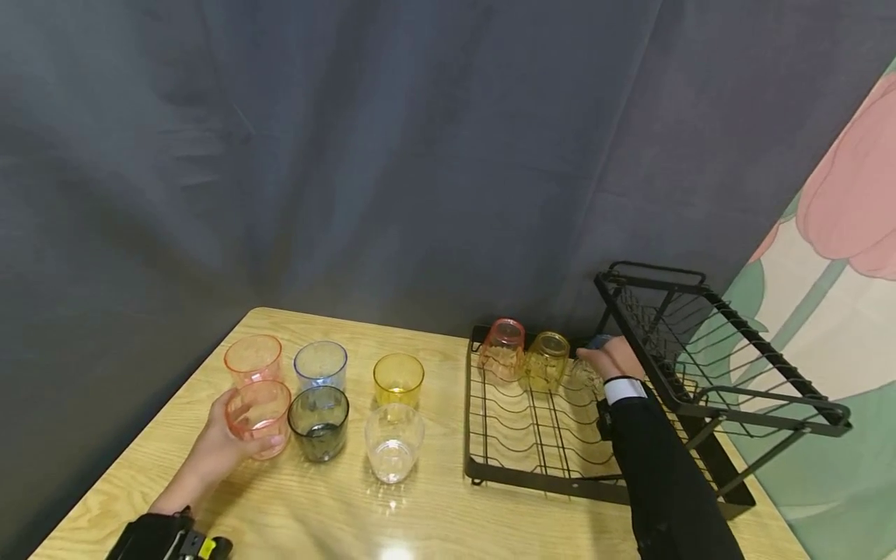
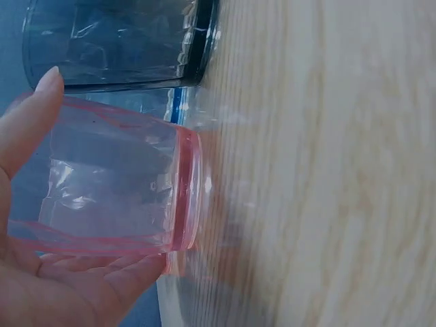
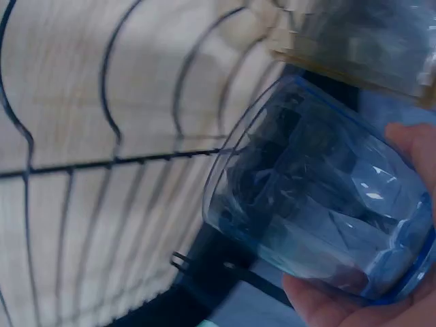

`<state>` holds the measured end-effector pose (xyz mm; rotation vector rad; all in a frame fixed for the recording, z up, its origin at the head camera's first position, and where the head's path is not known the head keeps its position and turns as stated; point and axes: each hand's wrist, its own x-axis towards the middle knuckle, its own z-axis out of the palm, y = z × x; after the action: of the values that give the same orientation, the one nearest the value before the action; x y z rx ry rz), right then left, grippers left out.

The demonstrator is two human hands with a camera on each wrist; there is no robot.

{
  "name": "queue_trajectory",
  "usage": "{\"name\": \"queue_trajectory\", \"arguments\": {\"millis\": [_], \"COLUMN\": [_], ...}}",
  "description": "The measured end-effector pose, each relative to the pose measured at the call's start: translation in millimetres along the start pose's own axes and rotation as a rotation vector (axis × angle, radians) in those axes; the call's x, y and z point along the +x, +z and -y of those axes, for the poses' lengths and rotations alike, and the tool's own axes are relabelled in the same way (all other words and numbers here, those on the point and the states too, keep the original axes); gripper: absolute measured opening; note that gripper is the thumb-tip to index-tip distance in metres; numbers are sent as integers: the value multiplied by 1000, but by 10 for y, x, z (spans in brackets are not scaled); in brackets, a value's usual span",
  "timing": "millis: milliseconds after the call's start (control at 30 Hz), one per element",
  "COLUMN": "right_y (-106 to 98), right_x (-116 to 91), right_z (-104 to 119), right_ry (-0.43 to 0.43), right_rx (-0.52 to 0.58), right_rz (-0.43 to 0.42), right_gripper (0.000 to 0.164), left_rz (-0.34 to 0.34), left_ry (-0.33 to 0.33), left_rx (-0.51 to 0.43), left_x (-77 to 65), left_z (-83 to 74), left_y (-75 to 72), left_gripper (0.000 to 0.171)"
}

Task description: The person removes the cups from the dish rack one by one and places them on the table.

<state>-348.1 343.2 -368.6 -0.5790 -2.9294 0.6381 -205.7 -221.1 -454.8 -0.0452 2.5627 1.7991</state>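
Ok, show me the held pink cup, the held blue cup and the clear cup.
Held pink cup [image 2: 116,180]: left wrist view, side wall.
Held blue cup [image 3: 320,187]: right wrist view, side wall.
Clear cup [image 1: 394,447]: head view, side wall.

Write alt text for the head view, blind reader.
A person's right hand holds a partly hidden blue cup at the back of a black dish rack, beside an upside-down yellow cup and red cup. Toward the left of the wooden table, the left hand grips a pink cup near five other cups.
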Motion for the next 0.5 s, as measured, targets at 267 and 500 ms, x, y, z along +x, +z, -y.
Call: {"name": "queue_trajectory", "arguments": {"millis": [267, 500], "right_y": [-142, -37], "right_x": [-158, -360], "right_z": [168, 109], "right_ry": [-135, -165], "right_rx": [14, 76], "right_rz": [-143, -275], "right_gripper": [47, 50], "left_rz": [-54, -370], "left_ry": [14, 173], "left_rx": [96, 158], "left_x": [-60, -144], "left_z": [-192, -487], "left_y": [-121, -128], "left_gripper": [107, 89]}}
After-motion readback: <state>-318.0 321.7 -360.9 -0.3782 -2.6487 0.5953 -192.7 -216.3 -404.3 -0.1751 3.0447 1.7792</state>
